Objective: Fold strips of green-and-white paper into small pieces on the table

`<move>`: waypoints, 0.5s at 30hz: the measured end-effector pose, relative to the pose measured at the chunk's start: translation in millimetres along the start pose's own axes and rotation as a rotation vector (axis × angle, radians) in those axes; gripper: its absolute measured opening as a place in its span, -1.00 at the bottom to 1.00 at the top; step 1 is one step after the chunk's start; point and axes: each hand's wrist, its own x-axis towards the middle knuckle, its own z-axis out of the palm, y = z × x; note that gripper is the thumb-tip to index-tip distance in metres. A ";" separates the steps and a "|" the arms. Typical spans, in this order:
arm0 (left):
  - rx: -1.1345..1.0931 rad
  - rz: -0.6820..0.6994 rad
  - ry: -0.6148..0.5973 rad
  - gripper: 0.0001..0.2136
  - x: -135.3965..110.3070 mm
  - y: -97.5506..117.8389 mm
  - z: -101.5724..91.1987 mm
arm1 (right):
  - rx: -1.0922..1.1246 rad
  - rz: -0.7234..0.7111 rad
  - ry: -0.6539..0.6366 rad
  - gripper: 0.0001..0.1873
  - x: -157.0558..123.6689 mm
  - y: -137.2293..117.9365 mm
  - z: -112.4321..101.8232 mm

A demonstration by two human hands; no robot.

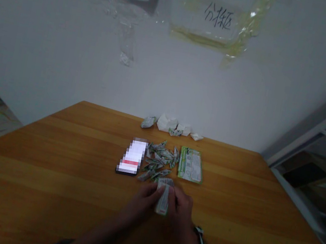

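My left hand (139, 203) and my right hand (180, 210) meet over the wooden table (47, 169), both pinching a small folded strip of printed paper (163, 200) held between them. Just beyond my fingers lies a heap of several small folded paper pieces (159, 161). To its right lies a flat green and white printed sheet (191, 165). To its left a phone (132, 156) with a lit screen lies flat.
More folded white and green paper shapes (170, 125) sit at the table's far edge against the white wall. Plastic sleeves with paper (213, 17) are taped to the wall. A metal shelf frame (321, 137) stands at the right.
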 end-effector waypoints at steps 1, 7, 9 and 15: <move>0.043 0.020 -0.013 -0.72 -0.8 -2.0 1.0 | 0.001 0.008 -0.003 -0.63 -0.2 0.0 1.1; 0.208 0.082 0.037 -0.70 -2.3 -11.3 -2.1 | 0.162 0.057 -0.116 -0.70 7.2 2.7 -4.2; 0.183 0.072 0.022 -0.70 -2.4 -11.8 -2.6 | 0.191 0.041 -0.154 -0.68 10.2 3.5 -8.0; 0.135 -0.038 -0.080 -0.67 -4.3 -10.6 -0.4 | 0.244 0.135 -0.014 -0.62 11.0 7.6 -9.7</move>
